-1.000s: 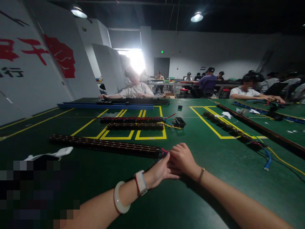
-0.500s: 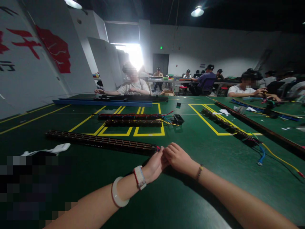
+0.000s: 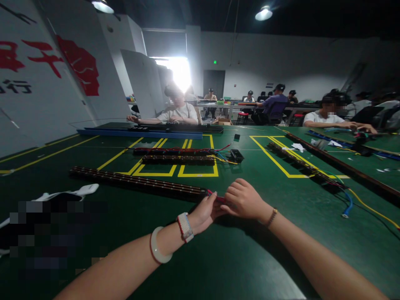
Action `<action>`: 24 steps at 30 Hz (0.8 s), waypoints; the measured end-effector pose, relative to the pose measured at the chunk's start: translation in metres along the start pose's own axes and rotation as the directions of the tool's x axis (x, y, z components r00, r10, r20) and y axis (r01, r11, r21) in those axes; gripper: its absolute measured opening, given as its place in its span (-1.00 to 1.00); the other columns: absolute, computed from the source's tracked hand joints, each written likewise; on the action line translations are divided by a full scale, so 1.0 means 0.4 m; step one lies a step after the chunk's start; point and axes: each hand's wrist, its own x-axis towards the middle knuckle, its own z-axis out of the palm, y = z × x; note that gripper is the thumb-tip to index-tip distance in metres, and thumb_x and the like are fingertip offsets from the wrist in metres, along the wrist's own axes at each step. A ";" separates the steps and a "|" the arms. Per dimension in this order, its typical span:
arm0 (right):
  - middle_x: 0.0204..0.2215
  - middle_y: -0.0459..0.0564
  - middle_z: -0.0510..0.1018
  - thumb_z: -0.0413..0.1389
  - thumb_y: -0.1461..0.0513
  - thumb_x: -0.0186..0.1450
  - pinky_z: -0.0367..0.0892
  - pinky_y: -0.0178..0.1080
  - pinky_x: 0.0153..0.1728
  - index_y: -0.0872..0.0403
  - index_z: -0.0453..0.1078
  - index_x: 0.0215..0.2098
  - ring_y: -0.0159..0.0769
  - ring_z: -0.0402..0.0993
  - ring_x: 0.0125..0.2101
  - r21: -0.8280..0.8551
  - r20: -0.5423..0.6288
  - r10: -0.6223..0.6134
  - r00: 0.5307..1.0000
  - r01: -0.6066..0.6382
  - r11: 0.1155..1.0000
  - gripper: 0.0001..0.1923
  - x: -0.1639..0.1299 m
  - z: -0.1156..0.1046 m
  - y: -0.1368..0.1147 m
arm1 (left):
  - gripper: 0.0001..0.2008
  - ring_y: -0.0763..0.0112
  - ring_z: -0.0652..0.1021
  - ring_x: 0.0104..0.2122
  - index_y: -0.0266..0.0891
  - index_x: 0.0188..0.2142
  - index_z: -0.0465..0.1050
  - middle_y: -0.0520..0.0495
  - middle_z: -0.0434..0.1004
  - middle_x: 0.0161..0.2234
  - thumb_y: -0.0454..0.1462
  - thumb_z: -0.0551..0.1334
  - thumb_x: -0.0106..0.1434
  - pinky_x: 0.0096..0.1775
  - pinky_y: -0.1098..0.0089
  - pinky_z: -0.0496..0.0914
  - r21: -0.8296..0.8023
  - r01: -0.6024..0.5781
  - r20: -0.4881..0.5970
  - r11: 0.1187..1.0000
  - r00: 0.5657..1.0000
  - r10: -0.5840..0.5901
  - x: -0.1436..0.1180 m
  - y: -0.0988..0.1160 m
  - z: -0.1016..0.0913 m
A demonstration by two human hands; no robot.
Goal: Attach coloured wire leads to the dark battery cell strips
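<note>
A long dark strip-shaped assembly (image 3: 137, 183) lies on the green table, with thin pale lines along its top. Red wires (image 3: 221, 199) come out of its right end, where both hands meet. My left hand (image 3: 204, 212) pinches these wires close to the strip's end. Just to its right, my right hand (image 3: 245, 200) has its fingers curled, closed on the same wires. A short red length shows between the hands; the fingertips partly hide the rest.
Beyond the hands lie two shorter dark strips (image 3: 178, 160) with coloured wires and a small black box (image 3: 236, 156). To the right are another wired strip (image 3: 300, 164) and a long dark bar (image 3: 337, 166). A white object (image 3: 89, 189) sits at left. Co-workers sit around.
My right hand has moved right, away from my left hand, and a short red length of wire now shows between them. The view has shifted slightly.
</note>
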 end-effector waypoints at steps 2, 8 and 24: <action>-0.54 -0.01 0.39 -0.12 0.00 0.34 0.04 -0.19 -0.29 0.08 0.38 -0.44 -0.31 0.19 -0.45 -0.012 0.025 -0.008 1.000 0.009 1.000 -0.58 -0.001 0.000 0.002 | -0.76 0.50 0.48 -0.53 -0.30 -0.45 0.30 -0.03 0.46 -0.53 -0.27 0.04 0.34 -0.31 0.39 0.44 0.017 -0.003 -0.003 1.000 1.000 0.003 -0.001 0.000 -0.001; -0.59 -0.03 0.41 -0.07 0.01 0.33 -0.06 -0.21 -0.38 0.09 0.38 -0.48 -0.35 0.16 -0.50 0.004 0.050 -0.063 0.997 0.063 0.998 -0.59 0.000 0.015 0.007 | -0.76 0.48 0.50 -0.49 -0.28 -0.43 0.27 -0.06 0.46 -0.50 -0.31 -0.04 0.35 -0.31 0.39 0.44 0.051 -0.005 0.003 0.999 1.000 0.005 0.004 -0.005 -0.004; -0.57 -0.04 0.43 0.02 0.07 0.32 0.00 -0.28 -0.43 0.10 0.35 -0.53 -0.35 0.26 -0.48 0.092 0.070 0.346 0.936 -0.351 0.932 -0.65 -0.014 0.084 0.069 | -0.68 0.39 0.52 -0.46 -0.37 -0.40 0.33 -0.15 0.46 -0.49 -0.22 -0.05 0.37 -0.29 0.35 0.40 0.143 0.069 0.027 0.987 0.997 -0.073 0.000 0.012 -0.005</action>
